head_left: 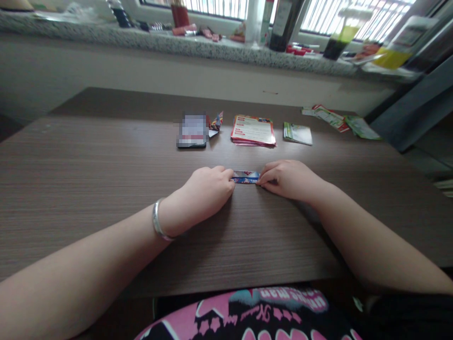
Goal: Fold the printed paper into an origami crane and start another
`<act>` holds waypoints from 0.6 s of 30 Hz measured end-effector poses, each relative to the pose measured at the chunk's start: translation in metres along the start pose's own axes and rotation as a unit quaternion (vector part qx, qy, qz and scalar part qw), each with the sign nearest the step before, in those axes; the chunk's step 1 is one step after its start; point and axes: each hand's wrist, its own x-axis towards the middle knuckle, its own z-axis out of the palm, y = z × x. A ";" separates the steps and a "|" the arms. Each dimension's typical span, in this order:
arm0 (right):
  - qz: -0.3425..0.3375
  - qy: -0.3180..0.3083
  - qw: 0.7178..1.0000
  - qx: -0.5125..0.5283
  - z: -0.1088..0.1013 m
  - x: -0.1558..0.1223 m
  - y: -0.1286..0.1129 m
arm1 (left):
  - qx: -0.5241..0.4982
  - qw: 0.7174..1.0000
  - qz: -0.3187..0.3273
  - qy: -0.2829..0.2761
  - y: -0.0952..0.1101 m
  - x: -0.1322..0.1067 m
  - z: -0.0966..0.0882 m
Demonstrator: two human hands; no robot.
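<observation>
Daylight from the barred window (219,6) blows out the top edge, leaving the surface (88,189) dimmer, with soft shadows beneath the left hand (212,189) and right hand (292,178). Upper-right bottles (394,53) look smeared and slanted; coarse pixelation masks a flat item (193,130) above centre-left.
</observation>
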 end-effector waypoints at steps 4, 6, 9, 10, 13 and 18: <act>0.019 -0.002 0.997 -0.074 -0.002 -0.001 -0.013 | -0.003 1.000 -0.002 -0.002 0.000 0.000 0.000; 0.025 -0.004 0.995 -0.098 -0.002 -0.002 -0.020 | -0.003 1.000 -0.002 -0.002 0.001 0.000 -0.001; -0.009 -0.006 0.992 -0.128 -0.001 -0.002 -0.026 | -0.001 1.000 0.000 0.003 0.001 0.000 -0.001; -0.021 -0.005 0.991 -0.136 0.000 -0.002 -0.027 | -0.001 1.000 -0.001 0.005 0.002 0.000 -0.001; -0.018 0.003 0.990 -0.142 0.000 -0.001 -0.027 | -0.003 1.000 -0.006 0.003 0.002 0.000 -0.002; 0.029 0.001 0.996 -0.080 0.001 0.001 -0.021 | -0.012 1.000 -0.014 -0.004 0.001 0.000 -0.001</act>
